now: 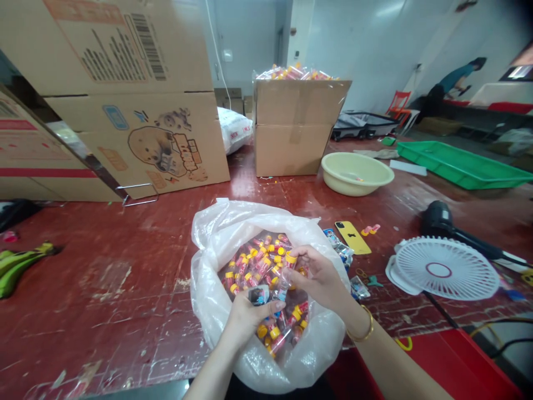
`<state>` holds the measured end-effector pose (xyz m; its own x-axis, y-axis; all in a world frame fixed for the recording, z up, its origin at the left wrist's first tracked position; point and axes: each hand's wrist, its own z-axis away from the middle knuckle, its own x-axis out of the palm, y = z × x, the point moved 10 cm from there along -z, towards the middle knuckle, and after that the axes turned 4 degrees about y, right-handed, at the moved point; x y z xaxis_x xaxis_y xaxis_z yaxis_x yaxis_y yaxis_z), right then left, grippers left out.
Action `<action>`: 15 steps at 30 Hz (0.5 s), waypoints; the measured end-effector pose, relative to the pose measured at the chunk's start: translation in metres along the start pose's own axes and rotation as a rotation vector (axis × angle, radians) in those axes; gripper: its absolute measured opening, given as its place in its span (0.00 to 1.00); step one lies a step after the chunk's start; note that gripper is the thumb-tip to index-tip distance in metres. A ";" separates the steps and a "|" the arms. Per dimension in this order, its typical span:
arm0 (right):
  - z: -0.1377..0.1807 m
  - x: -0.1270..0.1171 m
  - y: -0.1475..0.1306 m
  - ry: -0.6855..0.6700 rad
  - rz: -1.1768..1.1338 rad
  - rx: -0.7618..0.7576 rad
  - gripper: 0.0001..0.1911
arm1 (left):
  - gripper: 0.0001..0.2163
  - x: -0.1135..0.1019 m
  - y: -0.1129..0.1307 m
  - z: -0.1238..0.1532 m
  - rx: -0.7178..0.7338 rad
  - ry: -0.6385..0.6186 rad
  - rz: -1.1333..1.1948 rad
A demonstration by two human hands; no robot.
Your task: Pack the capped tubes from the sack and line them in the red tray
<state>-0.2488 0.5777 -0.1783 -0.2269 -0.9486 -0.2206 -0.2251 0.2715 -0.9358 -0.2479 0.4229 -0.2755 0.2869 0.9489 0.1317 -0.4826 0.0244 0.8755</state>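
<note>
A white plastic sack point(212, 311) stands wide at the table's near edge, its rim rolled outward. Inside lie many small pink bottles point(252, 266) with yellow caps. My right hand point(320, 280), with a bangle at the wrist, pinches one yellow-capped bottle point(290, 260) over the sack's right side. My left hand point(245, 319) reaches in from the front, closed on a small printed sachet point(259, 295). Clear wrapping and a second bluish sachet point(280, 294) show between the hands; which hand holds them I cannot tell.
Right of the sack lie more sachets point(345, 253), a yellow phone point(353, 237), green scissors point(375, 281) and a white fan point(445, 269). Behind stand a basin point(357, 175), a green tray point(462, 166) and cardboard boxes point(287, 150). Bananas point(20, 264) lie left. A person point(453, 80) bends far right.
</note>
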 end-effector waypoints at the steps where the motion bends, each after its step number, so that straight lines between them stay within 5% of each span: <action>1: 0.001 0.000 0.003 -0.002 -0.005 0.013 0.08 | 0.17 0.001 -0.001 0.000 -0.011 -0.004 0.001; 7: 0.002 0.004 0.001 -0.059 0.038 -0.017 0.08 | 0.16 0.005 -0.001 0.001 -0.015 -0.036 -0.004; 12: 0.000 0.009 0.032 -0.075 -0.253 0.266 0.15 | 0.16 0.009 -0.002 0.001 -0.007 -0.077 -0.006; 15: 0.003 0.012 0.041 -0.068 -0.301 0.311 0.18 | 0.16 0.011 0.000 0.000 0.021 -0.083 0.029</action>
<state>-0.2578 0.5775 -0.2204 -0.1299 -0.9893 0.0664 0.0265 -0.0704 -0.9972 -0.2447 0.4328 -0.2743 0.3408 0.9198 0.1945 -0.4746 -0.0102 0.8801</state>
